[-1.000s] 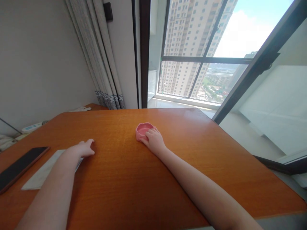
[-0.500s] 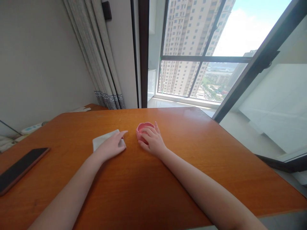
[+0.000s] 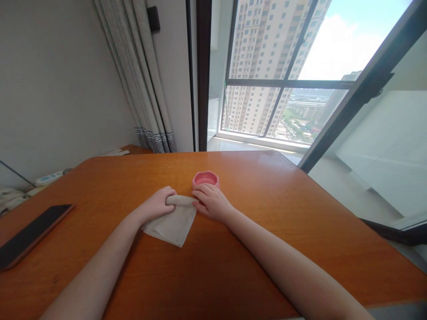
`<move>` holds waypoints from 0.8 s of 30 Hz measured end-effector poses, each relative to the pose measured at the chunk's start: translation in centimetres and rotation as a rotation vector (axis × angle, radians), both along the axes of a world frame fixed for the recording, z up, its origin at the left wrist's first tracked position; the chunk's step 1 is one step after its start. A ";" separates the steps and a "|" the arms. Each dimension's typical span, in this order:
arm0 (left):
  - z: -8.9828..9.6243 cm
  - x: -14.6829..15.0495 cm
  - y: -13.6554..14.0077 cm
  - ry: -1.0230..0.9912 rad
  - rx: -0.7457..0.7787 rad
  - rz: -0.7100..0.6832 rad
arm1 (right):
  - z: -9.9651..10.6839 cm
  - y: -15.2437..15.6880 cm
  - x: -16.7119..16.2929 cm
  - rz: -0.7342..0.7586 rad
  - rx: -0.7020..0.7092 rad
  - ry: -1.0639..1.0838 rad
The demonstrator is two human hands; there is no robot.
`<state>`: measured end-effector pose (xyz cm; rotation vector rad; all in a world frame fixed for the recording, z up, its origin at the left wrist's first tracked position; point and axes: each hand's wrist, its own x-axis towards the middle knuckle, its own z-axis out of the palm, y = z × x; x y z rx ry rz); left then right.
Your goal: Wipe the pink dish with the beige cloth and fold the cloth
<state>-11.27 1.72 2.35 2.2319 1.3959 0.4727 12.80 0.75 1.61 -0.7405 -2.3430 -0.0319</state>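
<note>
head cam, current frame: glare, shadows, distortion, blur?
Head view: backlit, the cloud nearly white through the window; head view: soft shadows along the left forearm and right forearm; head view: apparent wide-angle stretch, dark frame at right leaning steeply; head view: pink bowl and cloth reasonably clear, city beyond hazy.

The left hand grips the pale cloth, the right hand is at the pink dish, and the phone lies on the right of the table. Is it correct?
Not quite: the head view shows the phone on the left of the table. The left hand grips the pale cloth, and the right hand is at the pink dish.
</note>
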 end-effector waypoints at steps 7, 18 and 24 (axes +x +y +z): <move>0.5 1.2 -1.3 -0.647 -0.509 -0.136 | 2.0 -2.1 -1.4 0.040 -0.485 0.091; -2.7 1.6 1.2 -1.361 -0.689 0.190 | 7.3 -1.6 0.7 -0.349 -0.237 0.692; -2.8 1.5 1.3 -1.326 -0.696 0.198 | 5.6 0.0 1.5 -0.440 -0.186 -0.153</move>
